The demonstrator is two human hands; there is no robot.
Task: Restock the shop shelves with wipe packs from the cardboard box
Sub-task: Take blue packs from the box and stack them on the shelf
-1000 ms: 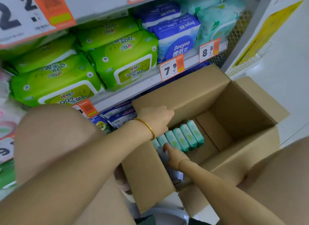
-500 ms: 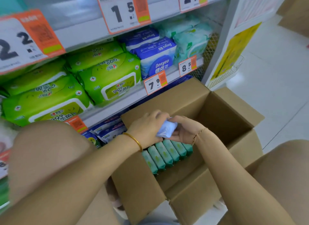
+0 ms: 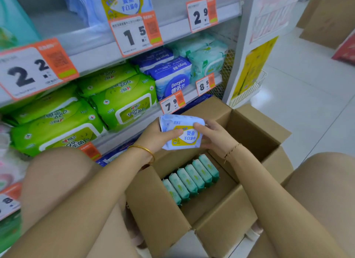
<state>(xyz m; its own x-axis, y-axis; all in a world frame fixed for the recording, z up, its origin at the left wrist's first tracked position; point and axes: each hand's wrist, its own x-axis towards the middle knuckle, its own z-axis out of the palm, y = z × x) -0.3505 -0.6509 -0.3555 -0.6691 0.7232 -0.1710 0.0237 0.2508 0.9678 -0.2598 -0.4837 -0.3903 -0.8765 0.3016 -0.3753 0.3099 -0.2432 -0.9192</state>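
Note:
A light blue wipe pack (image 3: 182, 132) with a yellow label is held above the open cardboard box (image 3: 255, 131). My left hand (image 3: 156, 135) grips its left end, thumb across the front. My right hand (image 3: 213, 135) holds its right end with fingers curled around it. Inside the box a row of several teal wipe packs (image 3: 192, 178) stands on edge. On the upper shelf sits a matching light blue pack (image 3: 119, 5) behind the 1.5 price tag (image 3: 134, 35).
Green wipe packs (image 3: 123, 100), blue Deeyeo packs (image 3: 171, 77) and pale teal packs (image 3: 207, 60) fill the middle shelf. More blue packs lie on the shelf below. A white shelf post (image 3: 240, 46) stands right of the box. Tiled floor (image 3: 307, 96) spreads to the right.
My right hand lifted the blue pack out of the box and both hands raised it in front of the shelves. The view tilted upward, showing the upper shelf.

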